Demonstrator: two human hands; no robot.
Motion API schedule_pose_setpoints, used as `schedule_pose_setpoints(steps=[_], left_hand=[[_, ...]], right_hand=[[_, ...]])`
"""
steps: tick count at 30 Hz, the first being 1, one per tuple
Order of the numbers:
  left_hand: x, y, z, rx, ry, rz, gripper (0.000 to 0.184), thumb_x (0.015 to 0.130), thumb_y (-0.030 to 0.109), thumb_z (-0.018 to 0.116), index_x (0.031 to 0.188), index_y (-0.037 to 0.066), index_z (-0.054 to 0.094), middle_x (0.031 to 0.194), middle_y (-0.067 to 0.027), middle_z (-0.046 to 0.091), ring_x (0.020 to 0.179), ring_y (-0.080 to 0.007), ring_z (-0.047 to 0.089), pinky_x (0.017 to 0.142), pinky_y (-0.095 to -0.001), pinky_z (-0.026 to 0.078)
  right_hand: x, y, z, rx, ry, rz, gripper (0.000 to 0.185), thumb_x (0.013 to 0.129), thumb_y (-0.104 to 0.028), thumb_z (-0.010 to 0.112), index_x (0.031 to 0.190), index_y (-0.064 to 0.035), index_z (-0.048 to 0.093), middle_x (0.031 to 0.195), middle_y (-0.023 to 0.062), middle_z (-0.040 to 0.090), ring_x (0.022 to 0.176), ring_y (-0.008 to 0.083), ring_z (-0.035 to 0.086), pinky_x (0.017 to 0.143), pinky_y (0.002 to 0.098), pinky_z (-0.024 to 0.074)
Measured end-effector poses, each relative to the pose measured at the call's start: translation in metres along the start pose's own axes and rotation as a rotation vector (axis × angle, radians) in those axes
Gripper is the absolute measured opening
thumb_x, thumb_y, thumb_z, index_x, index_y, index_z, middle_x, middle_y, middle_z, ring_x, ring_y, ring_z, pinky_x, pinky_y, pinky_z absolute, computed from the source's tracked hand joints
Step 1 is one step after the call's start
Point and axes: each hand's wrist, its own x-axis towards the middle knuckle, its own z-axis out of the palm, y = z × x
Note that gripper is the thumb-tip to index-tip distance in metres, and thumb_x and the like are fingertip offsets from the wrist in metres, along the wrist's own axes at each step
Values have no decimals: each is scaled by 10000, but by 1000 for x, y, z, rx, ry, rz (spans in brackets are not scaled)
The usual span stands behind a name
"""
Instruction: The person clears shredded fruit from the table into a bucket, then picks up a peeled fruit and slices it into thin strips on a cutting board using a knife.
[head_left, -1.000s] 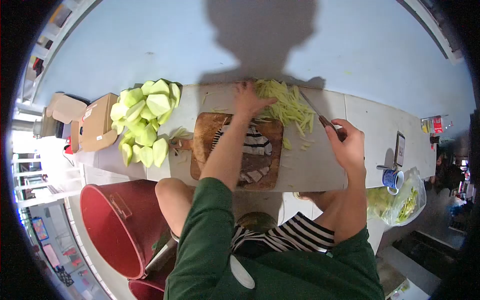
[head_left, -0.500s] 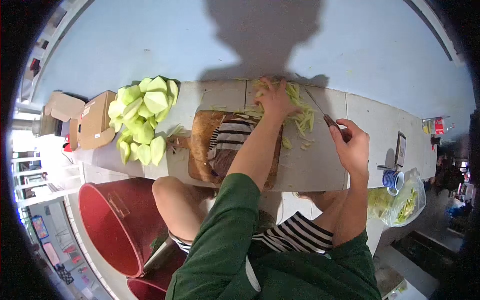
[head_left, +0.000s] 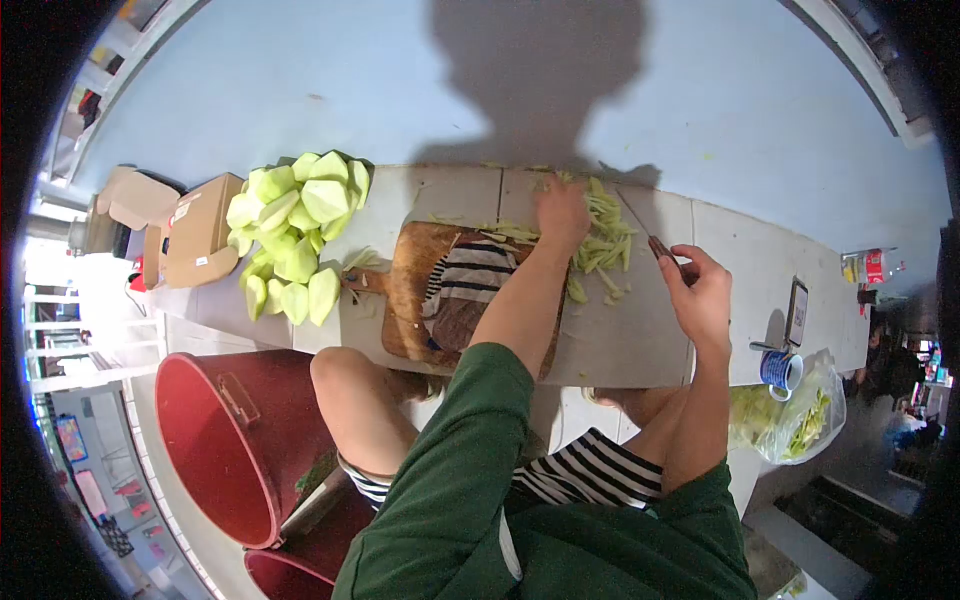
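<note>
My left hand (head_left: 562, 215) is over the pale-green vegetable strips (head_left: 602, 232) beside the wall, its fingers drawn in and closed against them. The fingertips are partly hidden. In my right hand (head_left: 700, 295) is a knife (head_left: 656, 243) with a brown handle, its thin blade angled up toward the wall. Just left of the strips, a wooden cutting board (head_left: 405, 290) lies on the counter with a striped cloth (head_left: 470, 275) on it. Some strips lie along the board's far edge.
Peeled pale-green pieces (head_left: 295, 215) are heaped at left beside an open cardboard box (head_left: 203, 235). Red bins (head_left: 215, 440) stand below the counter. At right are a phone (head_left: 797, 312), a blue-and-white mug (head_left: 778, 370), a plastic bag of greens (head_left: 805, 420) and a bottle (head_left: 868, 266).
My left hand's spread fingers have drawn together on the strips, and the hand sits slightly further right. My right hand keeps the knife in nearly the same place.
</note>
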Motion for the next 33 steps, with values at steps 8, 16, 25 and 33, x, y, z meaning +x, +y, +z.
schedule_pose_setpoints(steps=[8,16,25,33], left_hand=[[-15,-27,-59,-608,218,-121,644,694,82,823,1298,-1,614,1226,-257,637,1123,-365,626,932,-458,525],[-63,-107,-172,-1302,352,-142,355,841,-2,693,1179,-43,592,988,-138,688,826,-217,676,702,-329,580],[-288,-343,-336,-1178,924,-245,431,788,-20,676,1204,23,574,960,-73,645,814,-195,639,718,-338,555],[-480,-407,-371,-705,1172,-736,381,929,71,612,1281,-37,513,871,-140,641,628,-207,679,499,-345,590]], right_hand=[[-2,-2,0,15,-10,-22,299,882,-210,732,1054,32,701,608,121,639,497,167,565,514,330,444],[-6,-6,4,-65,-30,-36,293,880,-217,736,1049,21,706,636,147,659,522,199,600,540,345,469],[-13,1,11,-53,-3,-108,278,887,-219,725,1037,15,709,638,157,659,524,206,605,539,353,466],[-11,1,17,-54,-51,-79,280,888,-228,722,1022,17,705,623,142,648,501,195,576,525,353,455]])
